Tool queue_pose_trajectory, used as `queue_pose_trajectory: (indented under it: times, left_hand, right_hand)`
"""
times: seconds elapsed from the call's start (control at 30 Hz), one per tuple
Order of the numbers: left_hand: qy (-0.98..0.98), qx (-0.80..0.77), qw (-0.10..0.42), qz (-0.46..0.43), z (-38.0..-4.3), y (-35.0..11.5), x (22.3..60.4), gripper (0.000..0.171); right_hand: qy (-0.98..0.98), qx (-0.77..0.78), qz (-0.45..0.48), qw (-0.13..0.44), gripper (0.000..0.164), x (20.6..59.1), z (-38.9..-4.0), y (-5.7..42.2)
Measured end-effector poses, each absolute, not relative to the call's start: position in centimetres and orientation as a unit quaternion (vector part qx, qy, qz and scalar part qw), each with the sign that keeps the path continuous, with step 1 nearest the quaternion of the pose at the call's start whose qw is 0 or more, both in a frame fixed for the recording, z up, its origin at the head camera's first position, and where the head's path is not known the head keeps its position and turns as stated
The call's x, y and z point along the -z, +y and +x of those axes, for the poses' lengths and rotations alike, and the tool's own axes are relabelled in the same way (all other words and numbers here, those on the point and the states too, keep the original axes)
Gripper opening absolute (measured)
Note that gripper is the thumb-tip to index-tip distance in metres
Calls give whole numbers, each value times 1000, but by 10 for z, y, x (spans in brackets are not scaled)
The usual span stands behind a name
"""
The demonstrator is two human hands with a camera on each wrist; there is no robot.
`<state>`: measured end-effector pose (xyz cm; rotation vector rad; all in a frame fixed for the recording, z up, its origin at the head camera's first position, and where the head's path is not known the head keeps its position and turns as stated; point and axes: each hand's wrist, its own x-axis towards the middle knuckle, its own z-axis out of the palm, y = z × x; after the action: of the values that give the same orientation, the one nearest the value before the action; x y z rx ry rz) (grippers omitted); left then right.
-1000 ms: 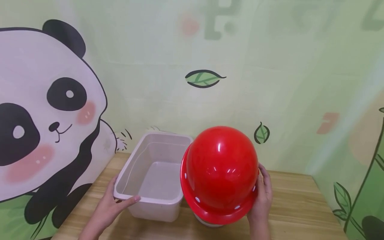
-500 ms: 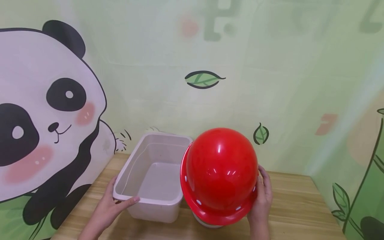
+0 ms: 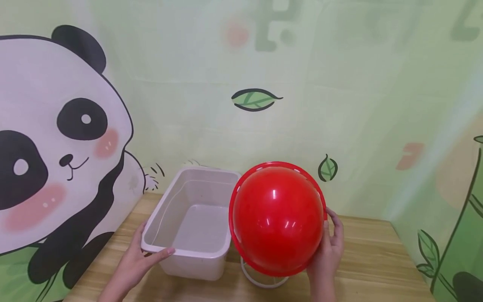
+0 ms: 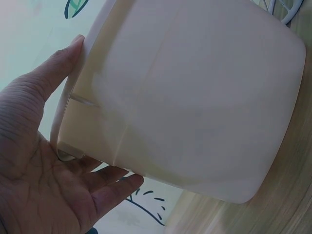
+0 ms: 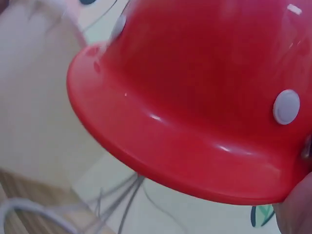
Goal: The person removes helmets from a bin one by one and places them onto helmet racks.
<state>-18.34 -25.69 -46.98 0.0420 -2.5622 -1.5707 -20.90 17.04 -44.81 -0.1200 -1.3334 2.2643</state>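
Observation:
My left hand (image 3: pixel 137 260) holds the near left corner of a beige plastic basin (image 3: pixel 200 253), its thumb over the rim. In the left wrist view, fingers (image 4: pixel 119 192) lie against the basin's outer wall (image 4: pixel 195 97). My right hand (image 3: pixel 327 253) grips the right side of a red hard hat (image 3: pixel 277 218) by its brim, crown facing the head camera. Grey-white rivets (image 5: pixel 286 107) dot the hat above the brim in the right wrist view. Below the hat, a white wire stand (image 3: pixel 264 286) shows its round base on the table; the hat hides its upper part.
The wooden table (image 3: pixel 371 260) reaches back to a green printed backdrop (image 3: pixel 362 126) with leaves. A large panda drawing (image 3: pixel 75 167) covers the backdrop at left. The basin stands directly left of the hat, its bare inside visible.
My right hand has tipped the hard hat so its crown turns toward the head camera and the far brim shows. More of the stand's base appears. My left hand and the basin stay put.

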Motion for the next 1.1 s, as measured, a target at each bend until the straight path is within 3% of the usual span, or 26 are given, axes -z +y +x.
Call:
queue_pose_trajectory:
  times: [0.2,0.4,0.87,1.1]
  left_hand:
    - [-851,521,58,20,-185,-257,470,108]
    - [-852,519,69,18,-187,-258,470,108]
    - [-848,525,63,20,-187,-263,469,107]
    - [-848,527,56,21,-187,-262,469,107]
  right_hand:
    - [-426,-874,-120,201,52,425,-200,163]
    - [-390,-899,-94,177,56,401,-200,157]
    - [-527,-824,-12,208,45,421,-196,163]
    - [-570,-798,-3,193,43,425,-194,170]
